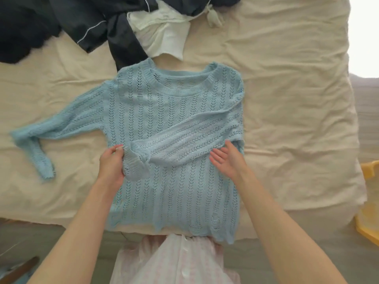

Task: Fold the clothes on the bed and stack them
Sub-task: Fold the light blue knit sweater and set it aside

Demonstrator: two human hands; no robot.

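A light blue open-knit sweater (174, 193) lies flat, neck away from me, on the cream bed sheet (287, 119). Its right sleeve is folded across the chest, the cuff ending at the left side of the body. My left hand (111, 162) pinches that cuff (134, 160) between thumb and fingers. My right hand (227, 158) hovers flat and open, palm up-left, over the folded sleeve near the sweater's right edge. The other sleeve (51, 130) stretches out to the left and bends toward me at the cuff.
A heap of unfolded clothes lies at the far side: dark navy garments with white piping (82, 23) and a white garment (164, 35). A yellow object (369, 201) stands off the bed's right edge. The bed's near edge runs just under the sweater hem.
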